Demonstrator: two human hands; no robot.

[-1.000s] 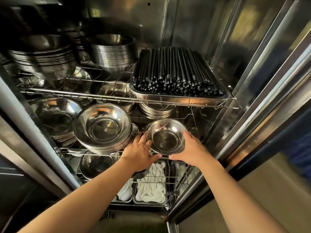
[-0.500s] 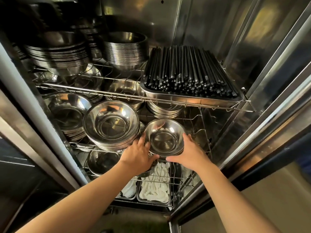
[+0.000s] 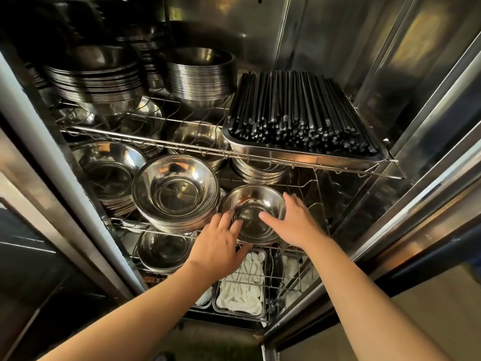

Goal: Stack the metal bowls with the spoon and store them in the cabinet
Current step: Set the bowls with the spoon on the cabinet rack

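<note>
Head view: a small metal bowl (image 3: 253,213) sits on the middle wire shelf (image 3: 309,252) of the steel cabinet (image 3: 325,43), just right of a stack of larger bowls (image 3: 175,194). The left hand (image 3: 217,247) has fingers spread along the bowl's near-left rim, thumb under its front edge. The right hand (image 3: 292,221) lies with fingers spread over the bowl's right rim; whether either hand actually grips cannot be told, and no spoon can be made out.
</note>
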